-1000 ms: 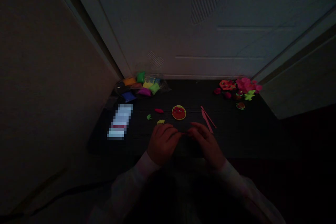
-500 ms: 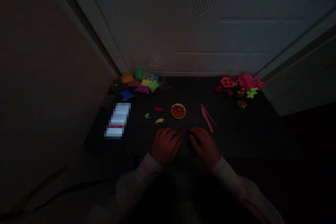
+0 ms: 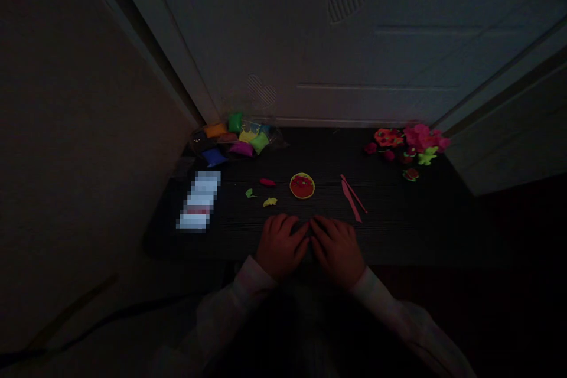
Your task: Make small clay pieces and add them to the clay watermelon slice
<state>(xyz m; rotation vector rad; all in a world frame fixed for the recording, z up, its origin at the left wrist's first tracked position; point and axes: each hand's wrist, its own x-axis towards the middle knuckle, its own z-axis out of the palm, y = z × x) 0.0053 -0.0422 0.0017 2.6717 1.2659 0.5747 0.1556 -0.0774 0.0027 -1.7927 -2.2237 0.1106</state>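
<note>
At the front of the dark table my left hand (image 3: 282, 246) and my right hand (image 3: 339, 248) meet at the fingertips. Between them a tiny bit of red modelling clay (image 3: 310, 222) shows, pinched by both; most of it is hidden by the fingers. Just beyond lies a round clay piece (image 3: 302, 187), red-orange with a yellow rim and small red and green bits on top. To its left are a red clay roll (image 3: 267, 182), a green clay scrap (image 3: 250, 193) and a yellow clay scrap (image 3: 270, 202).
A pink plastic knife (image 3: 351, 201) and a thin pink stick (image 3: 355, 195) lie to the right. Bags of coloured clay (image 3: 241, 147) sit at the back left, above a phone (image 3: 199, 201) with a blurred screen. Finished clay shapes (image 3: 419, 139) cluster at the back right, by the door (image 3: 283, 29).
My right hand has moved left to meet my left hand, and its fingers have closed on the red clay. The view has shifted slightly.
</note>
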